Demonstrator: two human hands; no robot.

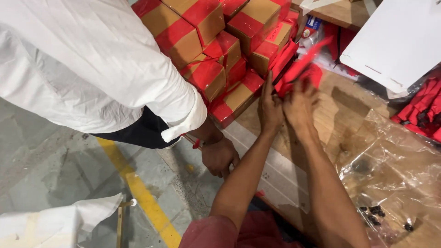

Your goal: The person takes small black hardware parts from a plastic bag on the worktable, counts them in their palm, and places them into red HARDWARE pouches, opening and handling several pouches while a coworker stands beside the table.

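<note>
At frame centre, the left hand (270,106) and right hand (301,103) pinch a red fabric piece (301,69) between them on the wooden table (349,115). Its long axis runs diagonally, pointing toward the upper right, beside stacked red-and-brown boxes (216,46).

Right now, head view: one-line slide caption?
Both hands, left hand and right hand, grip red fabric beside stacked red-and-brown boxes; a white-sleeved co-worker stands alongside.
</note>
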